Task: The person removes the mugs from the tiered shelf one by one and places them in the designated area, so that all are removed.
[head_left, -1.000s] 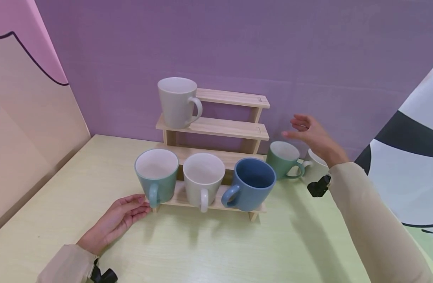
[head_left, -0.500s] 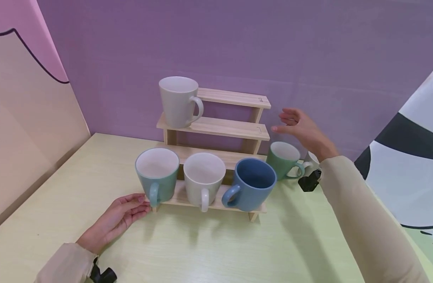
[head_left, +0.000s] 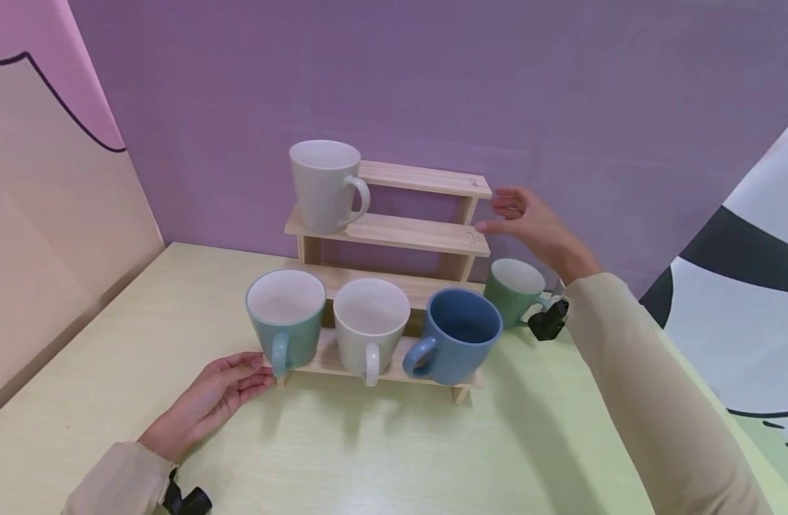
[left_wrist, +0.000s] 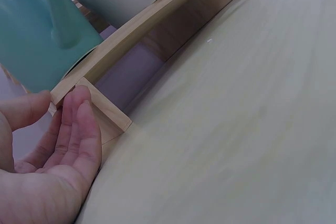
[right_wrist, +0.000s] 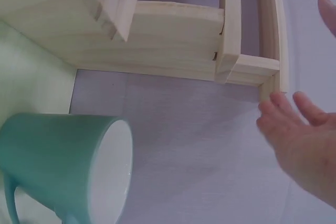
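At the lower left corner of a stepped wooden display shelf [head_left: 413, 232], my left hand [head_left: 216, 400] holds the end of the lowest board. In the left wrist view its thumb [left_wrist: 31, 109] lies at the board's edge and its curled fingers [left_wrist: 86, 135] reach beneath. My right hand [head_left: 535, 229] is raised with fingers apart, beside the right ends of the upper boards, holding nothing. On the bottom step stand a teal mug [head_left: 287, 322], a white mug [head_left: 371, 325] and a blue mug [head_left: 458, 336]. A grey-white mug [head_left: 325, 186] stands higher up on the left.
A green mug [head_left: 512, 290] stands on the table [head_left: 368, 465] right of the shelf, below my right hand. Another pale mug [head_left: 557, 287] is mostly hidden behind the right wrist. A purple wall [head_left: 593, 93] rises behind the shelf.
My right hand has moved left from over the mugs at the right to the shelf's upper right end. The left hand and the mugs stay where they were.
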A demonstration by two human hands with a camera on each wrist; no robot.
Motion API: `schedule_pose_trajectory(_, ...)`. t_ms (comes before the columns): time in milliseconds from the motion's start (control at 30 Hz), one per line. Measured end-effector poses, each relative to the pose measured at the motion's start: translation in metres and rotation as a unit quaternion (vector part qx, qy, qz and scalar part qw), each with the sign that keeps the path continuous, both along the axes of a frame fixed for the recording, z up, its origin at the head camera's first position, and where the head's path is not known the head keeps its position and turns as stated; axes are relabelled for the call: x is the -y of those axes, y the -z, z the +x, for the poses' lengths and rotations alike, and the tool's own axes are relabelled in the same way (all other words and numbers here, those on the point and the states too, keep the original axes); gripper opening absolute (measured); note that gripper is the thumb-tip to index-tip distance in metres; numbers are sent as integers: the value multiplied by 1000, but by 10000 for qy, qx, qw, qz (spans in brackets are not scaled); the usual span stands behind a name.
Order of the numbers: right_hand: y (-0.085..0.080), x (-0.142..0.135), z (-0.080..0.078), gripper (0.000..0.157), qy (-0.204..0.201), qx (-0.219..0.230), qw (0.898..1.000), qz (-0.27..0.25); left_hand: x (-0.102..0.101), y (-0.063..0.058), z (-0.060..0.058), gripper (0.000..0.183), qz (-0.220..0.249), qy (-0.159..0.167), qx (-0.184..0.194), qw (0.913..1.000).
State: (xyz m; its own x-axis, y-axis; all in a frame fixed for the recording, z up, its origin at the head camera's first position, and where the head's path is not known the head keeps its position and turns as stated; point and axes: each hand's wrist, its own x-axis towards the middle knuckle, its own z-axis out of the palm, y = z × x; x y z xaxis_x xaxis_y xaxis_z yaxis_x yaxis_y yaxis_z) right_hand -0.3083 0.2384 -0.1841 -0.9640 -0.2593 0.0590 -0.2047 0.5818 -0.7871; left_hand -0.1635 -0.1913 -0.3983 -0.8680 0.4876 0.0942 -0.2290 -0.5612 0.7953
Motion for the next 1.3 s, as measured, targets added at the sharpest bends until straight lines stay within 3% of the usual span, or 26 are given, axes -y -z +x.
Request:
schedule_pose_trajectory(467,-10,13,4,88,235,-238,9994,75,2,1,-1,29,101,64,6,9999)
schedule_pose_trajectory(800,-21,21,4,88,187,-221,9995,104,-1,0,-3,29,78,51,42,9999)
schedule_pose_trajectory(1300,-24,25,3,88,150,-289,9995,16,0,-1,-3,28,-25,36,16,10000)
